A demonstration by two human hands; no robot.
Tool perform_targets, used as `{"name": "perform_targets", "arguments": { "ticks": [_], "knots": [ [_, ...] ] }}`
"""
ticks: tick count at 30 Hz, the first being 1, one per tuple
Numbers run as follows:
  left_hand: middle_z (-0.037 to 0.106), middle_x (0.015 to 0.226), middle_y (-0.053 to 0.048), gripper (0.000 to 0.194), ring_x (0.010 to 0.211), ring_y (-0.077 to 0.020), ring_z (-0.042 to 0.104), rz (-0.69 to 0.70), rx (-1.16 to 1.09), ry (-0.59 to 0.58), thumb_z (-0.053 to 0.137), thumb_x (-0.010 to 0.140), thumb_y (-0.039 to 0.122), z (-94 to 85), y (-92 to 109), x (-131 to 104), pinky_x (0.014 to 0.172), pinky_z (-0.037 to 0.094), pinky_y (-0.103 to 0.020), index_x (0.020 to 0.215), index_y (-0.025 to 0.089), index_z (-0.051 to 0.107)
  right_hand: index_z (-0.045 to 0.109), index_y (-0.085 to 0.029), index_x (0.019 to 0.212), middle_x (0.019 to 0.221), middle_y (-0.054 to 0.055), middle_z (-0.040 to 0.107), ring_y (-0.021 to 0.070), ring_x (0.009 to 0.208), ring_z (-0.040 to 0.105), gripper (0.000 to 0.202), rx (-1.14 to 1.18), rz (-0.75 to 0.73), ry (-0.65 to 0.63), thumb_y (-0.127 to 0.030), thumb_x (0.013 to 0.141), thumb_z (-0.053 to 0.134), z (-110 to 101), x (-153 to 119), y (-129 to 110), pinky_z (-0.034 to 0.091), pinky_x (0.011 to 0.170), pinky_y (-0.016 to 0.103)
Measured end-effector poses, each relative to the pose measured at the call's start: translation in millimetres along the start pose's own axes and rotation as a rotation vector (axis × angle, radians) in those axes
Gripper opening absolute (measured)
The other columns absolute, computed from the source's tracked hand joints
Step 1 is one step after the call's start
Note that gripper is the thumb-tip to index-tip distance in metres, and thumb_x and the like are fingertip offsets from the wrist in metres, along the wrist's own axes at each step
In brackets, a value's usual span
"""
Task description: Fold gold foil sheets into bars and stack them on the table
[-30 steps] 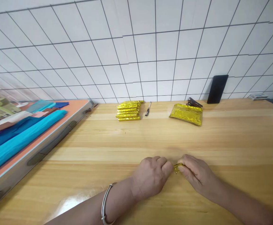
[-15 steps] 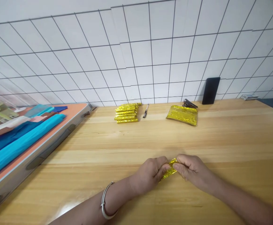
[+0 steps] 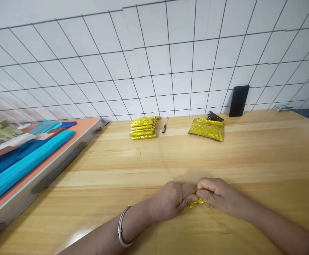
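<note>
A piece of shiny gold foil paper (image 3: 194, 203) is pinched between my two hands, low over the table's front middle. My left hand (image 3: 174, 200), with a silver bangle (image 3: 122, 226) on its wrist, is closed on the foil from the left. From the right, my right hand (image 3: 215, 194) grips it too, thumb and curled fingers meeting the left fingertips. Most of the foil is covered by the fingers. Farther back lie a pile of rolled gold foil sticks (image 3: 143, 128) and a flat stack of gold foil sheets (image 3: 207, 129).
A pen (image 3: 165, 126) lies beside the rolls. Behind the foil stack is a black clip (image 3: 214, 116). A black phone-like slab (image 3: 239, 101) leans on the tiled wall. At left, a large case (image 3: 88, 124) bears coloured paper, including a bright blue roll (image 3: 32, 167).
Both hands have come closer together and a little lower. Less of the gold foil shows between them, and its visible strip now lies below the fingertips.
</note>
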State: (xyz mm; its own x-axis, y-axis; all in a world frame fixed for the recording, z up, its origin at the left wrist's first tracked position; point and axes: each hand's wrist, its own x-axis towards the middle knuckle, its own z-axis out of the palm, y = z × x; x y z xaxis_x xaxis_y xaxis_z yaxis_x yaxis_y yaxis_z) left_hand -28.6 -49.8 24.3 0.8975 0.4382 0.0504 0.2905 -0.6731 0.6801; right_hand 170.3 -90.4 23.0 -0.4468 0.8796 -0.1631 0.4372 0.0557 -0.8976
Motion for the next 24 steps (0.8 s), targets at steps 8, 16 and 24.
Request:
{"name": "perform_targets", "arguments": {
  "ticks": [8, 16, 24],
  "knots": [
    [0.047, 0.066, 0.002, 0.035, 0.059, -0.0074, 0.04, -0.197, -0.127, 0.137, 0.039, 0.091, 0.043, -10.7, -16, -7, 0.052, 0.031, -0.017, 0.077, 0.013, 0.052, 0.048, -0.019, 0.071, 0.057, -0.005, 0.047, 0.0093, 0.053, 0.044, 0.029, -0.001, -0.03, 0.234, -0.041, 0.089, 0.041, -3, -1, 12, 0.036, 0.052, 0.021],
    [0.05, 0.061, 0.002, 0.034, 0.056, -0.0065, 0.041, -0.233, -0.201, 0.232, 0.058, 0.08, 0.044, -22.6, -32, -7, 0.05, 0.031, -0.017, 0.07, 0.012, 0.057, 0.051, -0.019, 0.072, 0.059, -0.003, 0.054, 0.0101, 0.054, 0.049, 0.027, -0.123, -0.03, 0.242, -0.037, 0.089, 0.041, 3, 0, 15, 0.036, 0.051, 0.021],
    [0.056, 0.067, -0.001, 0.032, 0.057, -0.0081, 0.048, -0.266, -0.496, 0.326, 0.055, 0.082, 0.043, -24.4, -38, -7, 0.054, 0.041, -0.019, 0.083, 0.011, 0.059, 0.052, -0.02, 0.075, 0.064, 0.0, 0.056, 0.0134, 0.058, 0.051, 0.024, -0.56, -0.096, 0.243, -0.033, 0.091, 0.038, -1, 1, 19, 0.035, 0.054, 0.024]
  ]
}}
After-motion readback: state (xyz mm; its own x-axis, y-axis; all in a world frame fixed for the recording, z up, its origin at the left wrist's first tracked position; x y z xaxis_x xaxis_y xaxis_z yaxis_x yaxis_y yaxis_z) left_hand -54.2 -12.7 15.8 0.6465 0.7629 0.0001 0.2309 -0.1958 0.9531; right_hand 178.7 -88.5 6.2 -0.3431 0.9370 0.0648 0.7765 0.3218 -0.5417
